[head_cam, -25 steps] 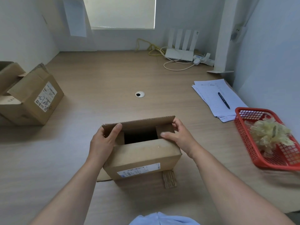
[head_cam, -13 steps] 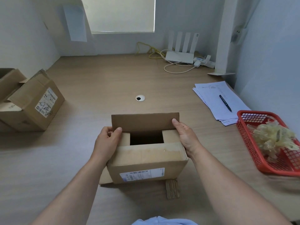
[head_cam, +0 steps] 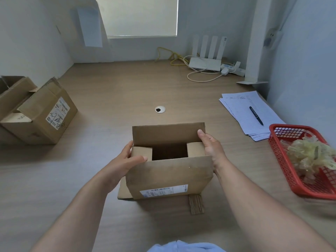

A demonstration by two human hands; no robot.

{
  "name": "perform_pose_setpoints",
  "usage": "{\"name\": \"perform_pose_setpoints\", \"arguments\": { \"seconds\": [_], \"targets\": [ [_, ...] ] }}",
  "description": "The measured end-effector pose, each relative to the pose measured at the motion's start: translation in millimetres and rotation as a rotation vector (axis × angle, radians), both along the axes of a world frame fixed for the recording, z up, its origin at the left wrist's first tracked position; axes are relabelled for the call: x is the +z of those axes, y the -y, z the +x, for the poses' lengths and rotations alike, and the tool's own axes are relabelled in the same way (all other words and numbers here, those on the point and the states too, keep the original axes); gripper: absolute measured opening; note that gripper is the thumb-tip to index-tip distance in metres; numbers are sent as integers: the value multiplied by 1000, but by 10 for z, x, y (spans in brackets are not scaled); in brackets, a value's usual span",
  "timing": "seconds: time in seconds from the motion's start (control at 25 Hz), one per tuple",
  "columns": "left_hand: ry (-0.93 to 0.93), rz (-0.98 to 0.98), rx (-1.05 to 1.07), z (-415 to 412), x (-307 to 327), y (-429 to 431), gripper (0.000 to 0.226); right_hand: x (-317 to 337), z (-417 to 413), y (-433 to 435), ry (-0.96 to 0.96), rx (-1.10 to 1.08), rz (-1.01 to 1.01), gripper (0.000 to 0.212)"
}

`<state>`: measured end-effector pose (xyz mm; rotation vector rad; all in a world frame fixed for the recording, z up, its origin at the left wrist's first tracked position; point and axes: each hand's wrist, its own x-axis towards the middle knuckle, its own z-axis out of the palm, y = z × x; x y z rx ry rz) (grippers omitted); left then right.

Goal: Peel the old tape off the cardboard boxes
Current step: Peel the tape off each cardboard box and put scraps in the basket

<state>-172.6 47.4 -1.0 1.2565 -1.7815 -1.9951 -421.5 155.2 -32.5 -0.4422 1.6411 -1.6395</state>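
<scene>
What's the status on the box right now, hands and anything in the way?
Left hand and right hand both grip the open box by its sides. Flaps up, no tape visible. Nothing blocking; red basket sits off right.

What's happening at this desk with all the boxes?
A person holds an open cardboard box on the desk, left hand on its left flap, right hand at its right side. No tape shows on it from here. A red basket holds crumpled peeled tape; more boxes sit at the left.

Desk [head_cam: 127, 91] carries boxes [head_cam: 169, 175], papers [head_cam: 254, 113], basket [head_cam: 298, 160]
</scene>
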Motion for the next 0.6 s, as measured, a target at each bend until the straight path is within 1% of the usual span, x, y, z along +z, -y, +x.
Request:
{"name": "perform_pose_setpoints", "arguments": {
  "seconds": [0.04, 0.12, 0.2, 0.28, 0.32, 0.4, 0.48, 0.52, 0.6],
  "targets": [
    [-52, 33, -49, 53, 32, -1, 93, 2, 11, 18, -23, -5, 12, 21],
    [-80, 66, -119, 156, 57, -6, 115, -12, 29, 53, -65, -35, 28, 22],
    [31, 37, -193, 219, 26, -53, 137, -39, 32, 59, -56, -89, 29, 27],
    [183, -79, -245, 216, -55, -167, 145, -43, 36, 60, -65, -102, 28, 37],
    [226, -145, -210, 202, -105, -224, 146, -32, 48, 68, -101, -88, 33, 40],
    [225, -227, -58, 170, -181, -289, 143, 10, 79, 93, -247, -54, 105, 47],
    [213, -286, -1, 138, -192, -301, 137, 71, 107, 92, -441, -14, 319, 44],
    [219, -318, -1, 127, -189, -292, 134, 98, 131, 67, -533, 34, 454, 49],
    [249, -367, 25, 94, -178, -256, 128, 171, 238, -16, -666, 150, 658, 89]
  ]
}}
